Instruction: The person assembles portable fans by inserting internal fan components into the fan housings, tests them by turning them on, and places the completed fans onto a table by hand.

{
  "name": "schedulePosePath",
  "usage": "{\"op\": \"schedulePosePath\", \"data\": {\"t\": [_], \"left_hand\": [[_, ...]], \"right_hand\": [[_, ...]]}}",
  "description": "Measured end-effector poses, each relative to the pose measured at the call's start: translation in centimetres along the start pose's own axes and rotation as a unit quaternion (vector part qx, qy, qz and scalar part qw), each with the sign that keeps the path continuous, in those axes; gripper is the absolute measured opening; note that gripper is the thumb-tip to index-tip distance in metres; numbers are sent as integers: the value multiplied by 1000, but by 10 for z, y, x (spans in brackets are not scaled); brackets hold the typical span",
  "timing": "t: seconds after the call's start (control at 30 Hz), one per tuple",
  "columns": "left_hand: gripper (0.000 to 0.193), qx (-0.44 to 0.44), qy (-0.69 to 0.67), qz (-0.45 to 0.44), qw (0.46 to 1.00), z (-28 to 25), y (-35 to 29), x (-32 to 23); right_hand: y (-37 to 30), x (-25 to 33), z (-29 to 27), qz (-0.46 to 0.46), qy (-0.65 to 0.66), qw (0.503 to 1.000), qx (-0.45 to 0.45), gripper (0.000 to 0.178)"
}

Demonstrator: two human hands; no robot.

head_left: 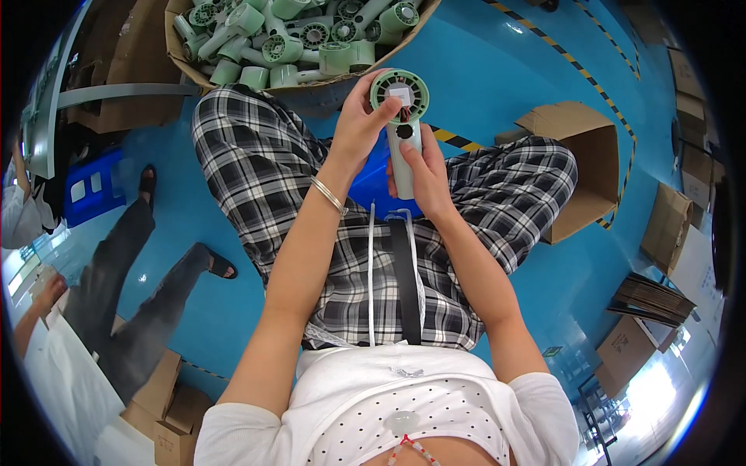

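Observation:
Between my knees I hold up a handheld fan [406,159], with a round green head and a pale grey handle. A white square piece [400,95] sits in the middle of the fan head, with dark red wires just below it. My left hand [364,120] grips the head from its left side, its thumb pressing by the white piece. My right hand [426,171] wraps round the handle, thumb lying along its front below a dark round opening. The fingers behind the fan are mostly hidden.
A large cardboard box [423,19] full of similar green fan bodies [284,48] stands ahead of my knees. An open carton [594,163] lies by my right knee. At left are a blue plastic crate [92,190] and another person's legs [155,311]. Cartons line the right side.

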State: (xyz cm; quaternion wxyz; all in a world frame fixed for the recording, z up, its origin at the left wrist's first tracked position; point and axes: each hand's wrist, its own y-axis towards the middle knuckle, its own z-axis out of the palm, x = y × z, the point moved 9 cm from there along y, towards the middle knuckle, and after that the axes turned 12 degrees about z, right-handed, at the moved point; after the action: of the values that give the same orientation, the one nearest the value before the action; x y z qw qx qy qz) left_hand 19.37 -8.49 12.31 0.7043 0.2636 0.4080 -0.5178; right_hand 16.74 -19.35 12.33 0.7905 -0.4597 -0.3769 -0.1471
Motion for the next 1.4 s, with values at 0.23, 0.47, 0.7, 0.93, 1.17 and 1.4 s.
{"op": "schedulePosePath", "data": {"t": [0.23,0.47,0.7,0.93,1.17,1.4], "left_hand": [[69,-1,-2,-3,1000,-2,2,0],[71,6,3,9,1000,-1,1,-2],[71,-7,12,-5,1000,-2,-2,0],[57,13,14,-7,1000,-2,-4,0],[65,36,28,-9,999,3,-2,4],[71,33,30,-12,999,3,2,-3]], "right_hand": [[1,1,2,2,8,1000,3,27],[1,-2,2,8,9,1000,6,21],[4,-7,0,24,3,999,23,24],[8,-8,3,-16,41,998,35,26],[4,-2,4,-16,21,998,60,38],[7,3,7,-11,5,998,62,36]]}}
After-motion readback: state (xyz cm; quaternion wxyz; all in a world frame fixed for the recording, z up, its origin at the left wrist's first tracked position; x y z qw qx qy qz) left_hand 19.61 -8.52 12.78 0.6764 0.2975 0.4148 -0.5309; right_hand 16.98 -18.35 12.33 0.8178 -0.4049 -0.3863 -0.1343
